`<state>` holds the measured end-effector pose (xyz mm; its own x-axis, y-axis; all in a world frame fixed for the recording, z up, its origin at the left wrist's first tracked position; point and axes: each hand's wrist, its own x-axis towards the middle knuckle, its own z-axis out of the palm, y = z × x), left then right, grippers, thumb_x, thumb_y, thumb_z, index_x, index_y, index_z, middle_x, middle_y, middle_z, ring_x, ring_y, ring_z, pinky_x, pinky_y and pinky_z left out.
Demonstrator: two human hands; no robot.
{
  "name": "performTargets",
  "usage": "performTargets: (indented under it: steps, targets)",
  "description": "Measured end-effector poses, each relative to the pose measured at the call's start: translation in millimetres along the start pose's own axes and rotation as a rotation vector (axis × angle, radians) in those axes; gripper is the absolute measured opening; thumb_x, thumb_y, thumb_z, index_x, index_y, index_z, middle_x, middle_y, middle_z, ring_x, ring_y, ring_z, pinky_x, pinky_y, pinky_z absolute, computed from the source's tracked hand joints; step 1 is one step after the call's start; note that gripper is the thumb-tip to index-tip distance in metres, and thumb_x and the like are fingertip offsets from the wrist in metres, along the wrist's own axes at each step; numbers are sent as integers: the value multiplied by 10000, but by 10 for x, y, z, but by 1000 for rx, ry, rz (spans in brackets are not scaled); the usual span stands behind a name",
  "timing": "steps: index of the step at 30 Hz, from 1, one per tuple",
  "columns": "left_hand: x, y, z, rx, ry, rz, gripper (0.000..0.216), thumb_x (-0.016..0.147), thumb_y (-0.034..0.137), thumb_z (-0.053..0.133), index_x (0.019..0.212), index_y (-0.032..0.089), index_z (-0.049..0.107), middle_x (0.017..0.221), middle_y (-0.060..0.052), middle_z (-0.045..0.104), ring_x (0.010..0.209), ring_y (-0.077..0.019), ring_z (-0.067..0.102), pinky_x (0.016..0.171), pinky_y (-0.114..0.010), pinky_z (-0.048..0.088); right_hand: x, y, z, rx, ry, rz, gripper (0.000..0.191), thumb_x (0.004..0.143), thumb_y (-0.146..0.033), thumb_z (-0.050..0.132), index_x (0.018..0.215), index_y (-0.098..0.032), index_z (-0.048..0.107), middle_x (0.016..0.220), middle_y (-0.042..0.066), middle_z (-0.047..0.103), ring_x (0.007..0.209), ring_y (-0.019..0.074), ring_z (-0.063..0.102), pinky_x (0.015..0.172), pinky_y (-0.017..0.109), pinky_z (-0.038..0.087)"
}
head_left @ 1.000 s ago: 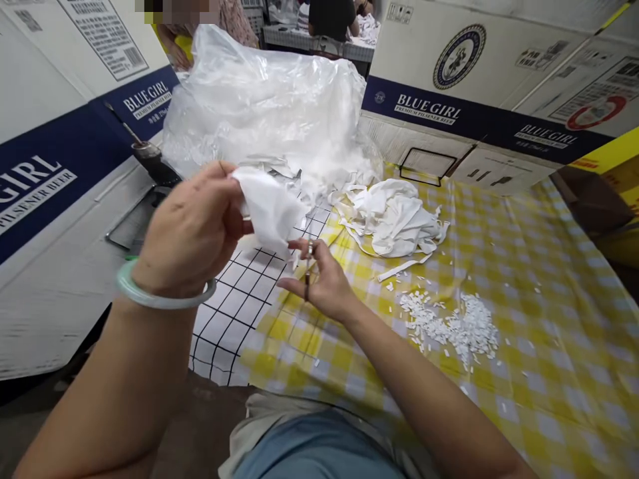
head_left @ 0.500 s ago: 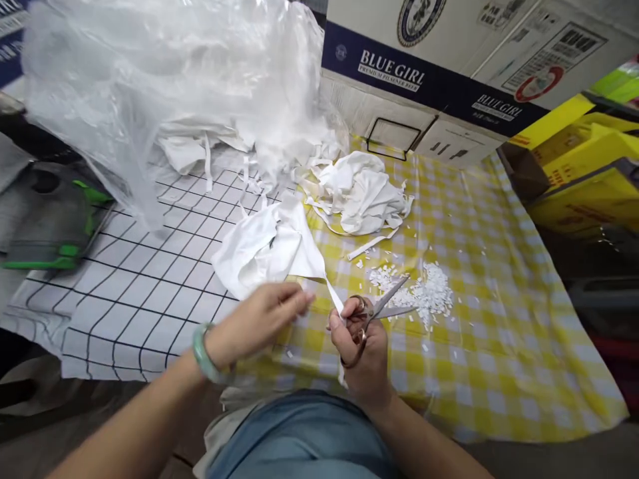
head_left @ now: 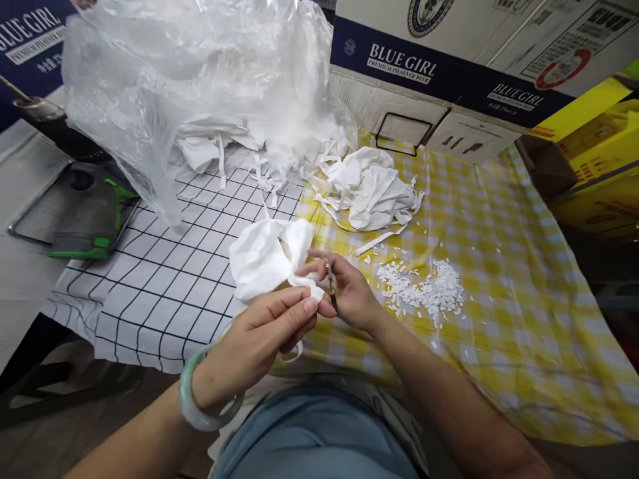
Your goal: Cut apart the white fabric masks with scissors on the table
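Observation:
My left hand [head_left: 259, 336], with a pale green bangle at the wrist, pinches the corner of a white fabric piece [head_left: 260, 256]. The cloth lies crumpled in front of it, with thin straps attached. My right hand [head_left: 352, 293] meets the left fingertips at that corner. A pair of scissors [head_left: 330, 283] sits in the right hand, seen nearly edge-on, so how far the blades part cannot be made out. To the right of my hands lies a scatter of small white snippets [head_left: 439, 289]. Beyond them is a heap of white strapped fabric pieces [head_left: 372, 189].
A clear plastic bag [head_left: 200, 73] bulges over more white pieces at the back left. Beer cartons [head_left: 399, 63] stand behind a black wire stand [head_left: 403, 133]. A grey-green device [head_left: 82, 213] is at far left, yellow boxes [head_left: 599, 146] at far right. Checked cloths [head_left: 504, 279] cover the table.
My left hand has moved to the fabric's corner and grips it. The right hand has turned the scissors and shifted up and left to meet it. The view has shifted slightly left.

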<state>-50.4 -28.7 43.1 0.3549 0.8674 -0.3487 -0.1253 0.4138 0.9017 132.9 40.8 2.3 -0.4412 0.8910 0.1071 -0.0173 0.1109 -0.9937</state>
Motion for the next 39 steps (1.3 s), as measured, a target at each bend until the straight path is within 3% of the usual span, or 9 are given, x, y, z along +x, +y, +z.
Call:
performTargets:
  steps: [2, 5, 6, 8, 11, 15, 19, 26, 39]
  targets:
    - [-52, 118, -25, 174, -1, 93, 284, 979, 381, 504, 949, 209, 728, 709, 0, 464, 639, -101, 420, 552, -219, 350, 157, -18, -24, 230, -77, 63, 297, 743, -315, 770, 791, -234, 489, 811, -2, 627, 794, 165, 590, 774, 315, 471]
    - [0, 228, -2, 442, 59, 421, 227, 970, 255, 520, 905, 206, 731, 1000, -61, 567, 1006, -176, 525, 885, -277, 432, 218, -23, 38, 435, -72, 213, 358, 700, -347, 809, 781, -221, 485, 712, -37, 558, 632, 115, 517, 591, 244, 400]
    - [53, 228, 23, 463, 75, 518, 225, 968, 222, 513, 901, 203, 727, 1102, -72, 562, 1119, -201, 501, 983, -303, 399, 199, -14, 76, 468, -68, 267, 384, 681, -375, 820, 781, -217, 485, 672, -52, 520, 580, 97, 473, 546, 229, 359]
    - [192, 166, 91, 368, 93, 594, 256, 979, 201, 480, 868, 200, 710, 1138, -76, 559, 1161, -210, 494, 1025, -326, 382, 122, 13, 144, 498, -58, 355, 442, 653, -464, 821, 812, -213, 494, 629, -71, 458, 528, 79, 405, 511, 221, 314]
    - [410, -33, 200, 115, 147, 490, 305, 995, 238, 457, 774, 193, 663, 984, -52, 533, 970, -170, 536, 829, -282, 440, -69, 25, 94, 340, 40, 386, 458, 688, -534, 770, 855, -216, 486, 682, -53, 497, 587, 103, 454, 593, 256, 389]
    - [583, -276, 331, 58, 174, 371, 269, 982, 285, 494, 800, 192, 670, 1027, -45, 475, 908, -154, 504, 705, -258, 407, -431, -93, -255, -394, 261, 277, 315, 751, -443, 726, 827, -214, 523, 852, 15, 575, 834, 185, 529, 811, 338, 411]
    - [674, -373, 467, 97, 89, 354, 280, 971, 306, 507, 779, 187, 671, 1036, -55, 473, 956, -178, 489, 756, -270, 413, -757, -220, -479, -836, 174, 190, 337, 693, -456, 760, 761, -205, 545, 820, 30, 599, 819, 206, 517, 789, 352, 370]
    - [751, -460, 568, 141, 4, 285, 288, 952, 315, 512, 731, 183, 640, 1059, -86, 496, 1034, -229, 475, 766, -287, 433, -905, -186, -527, -865, 85, 259, 418, 712, -484, 731, 616, -206, 434, 603, -19, 532, 626, 147, 471, 669, 303, 312]
    - [752, -519, 596, 114, -39, 296, 252, 947, 309, 514, 782, 205, 674, 1044, -89, 505, 1081, -251, 458, 785, -321, 453, -896, -136, -543, -803, 80, 228, 414, 716, -479, 747, 613, -198, 460, 554, -46, 486, 576, 114, 424, 645, 269, 308]
